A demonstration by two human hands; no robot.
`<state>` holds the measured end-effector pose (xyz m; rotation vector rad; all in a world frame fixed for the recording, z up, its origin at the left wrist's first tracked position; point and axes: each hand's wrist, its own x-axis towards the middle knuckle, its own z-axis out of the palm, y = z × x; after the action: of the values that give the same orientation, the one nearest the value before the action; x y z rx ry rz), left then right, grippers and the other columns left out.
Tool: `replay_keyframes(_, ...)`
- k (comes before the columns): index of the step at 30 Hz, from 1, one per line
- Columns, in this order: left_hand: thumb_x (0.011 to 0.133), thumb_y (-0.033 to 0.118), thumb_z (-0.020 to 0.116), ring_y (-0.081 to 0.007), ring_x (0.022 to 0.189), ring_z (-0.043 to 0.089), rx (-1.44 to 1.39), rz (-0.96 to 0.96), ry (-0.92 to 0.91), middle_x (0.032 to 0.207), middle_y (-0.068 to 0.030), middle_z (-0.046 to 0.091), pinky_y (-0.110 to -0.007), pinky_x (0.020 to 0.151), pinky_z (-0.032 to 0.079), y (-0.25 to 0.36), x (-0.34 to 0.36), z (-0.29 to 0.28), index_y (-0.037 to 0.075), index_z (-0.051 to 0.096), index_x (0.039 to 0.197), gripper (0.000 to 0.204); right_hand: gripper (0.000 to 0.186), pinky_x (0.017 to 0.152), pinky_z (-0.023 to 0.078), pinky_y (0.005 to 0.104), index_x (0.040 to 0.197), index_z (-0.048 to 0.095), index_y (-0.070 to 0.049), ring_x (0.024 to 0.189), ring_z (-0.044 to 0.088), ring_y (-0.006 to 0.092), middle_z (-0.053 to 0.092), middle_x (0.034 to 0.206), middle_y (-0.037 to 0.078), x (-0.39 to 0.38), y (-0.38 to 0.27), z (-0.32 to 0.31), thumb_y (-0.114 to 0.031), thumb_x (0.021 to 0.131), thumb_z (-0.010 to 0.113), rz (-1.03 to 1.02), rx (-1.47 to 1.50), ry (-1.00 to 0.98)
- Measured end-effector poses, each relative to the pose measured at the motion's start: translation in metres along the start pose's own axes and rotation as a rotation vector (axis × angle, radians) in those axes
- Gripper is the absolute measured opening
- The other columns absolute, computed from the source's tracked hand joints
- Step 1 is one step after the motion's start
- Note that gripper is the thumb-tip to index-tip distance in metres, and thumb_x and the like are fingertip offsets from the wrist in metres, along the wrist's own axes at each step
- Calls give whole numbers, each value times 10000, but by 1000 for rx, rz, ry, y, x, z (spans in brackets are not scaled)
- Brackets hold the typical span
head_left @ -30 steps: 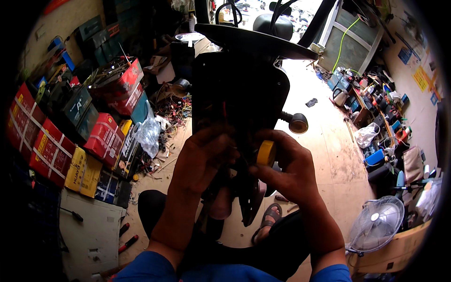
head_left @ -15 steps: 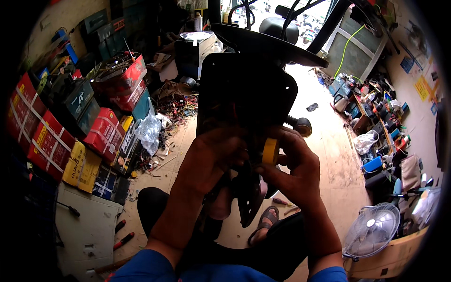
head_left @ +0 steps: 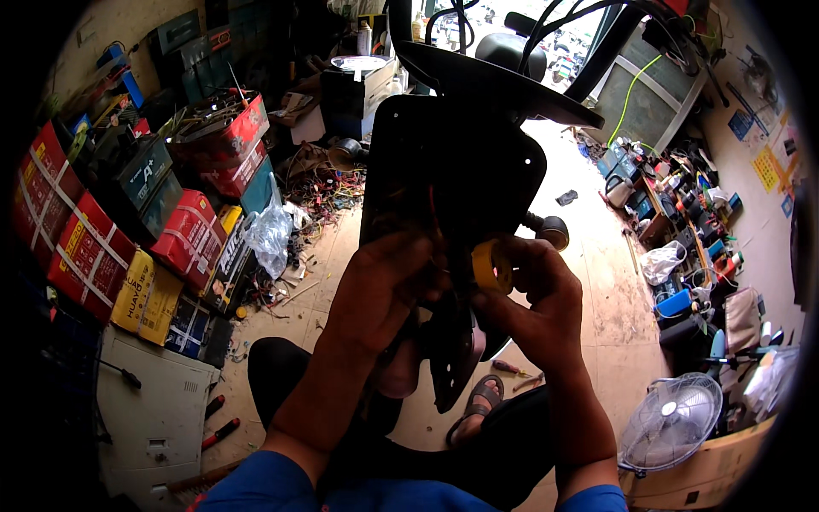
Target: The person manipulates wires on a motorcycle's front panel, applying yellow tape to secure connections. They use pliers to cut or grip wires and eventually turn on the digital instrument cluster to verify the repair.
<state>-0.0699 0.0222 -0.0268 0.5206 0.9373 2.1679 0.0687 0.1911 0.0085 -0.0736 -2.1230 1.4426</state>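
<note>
A yellow tape roll [head_left: 492,266] sits in the right hand [head_left: 543,288], by the low part of a black panel [head_left: 401,162].
The thumb and fingers of the right hand pinch the roll, at the panel's lower right. The left hand [head_left: 384,280] is at the panel's lower left; its fingers are bent, but it is too dark to tell if they grip anything. A thin red wire [head_left: 432,200] shows against the panel, above the hands. A small round lamp [head_left: 553,232] sticks out right of the panel. Below the panel are a sandaled foot [head_left: 484,399] and, near it, a screwdriver [head_left: 506,367]. Left of the panel is a clear plastic bag [head_left: 269,241], with a strapped red box [head_left: 188,239] past it. A round fan [head_left: 672,418] is well to the panel's right, lower down.
</note>
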Motion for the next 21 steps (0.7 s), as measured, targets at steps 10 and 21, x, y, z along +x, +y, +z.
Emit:
replay_keyframes(10,1069,144,596,-191,884,731,-33,19,-58,1050,-95,747,-305,759,567,-2,-1,2,-10,681,1268,266,384,1010,583,368,1191,657,73,1200,694,264,651,1358,211,0,8,1,-18,860,829,-71,27,10)
replay_keyframes(21,1045,49,576,-189,918,743,100,50,23,1071,-98,755,-296,768,591,-1,-4,14,-11,661,1333,306,670,967,489,338,1398,498,-1,1114,603,215,606,1243,124,-2,-9,4,-247,783,599,105,456,-46)
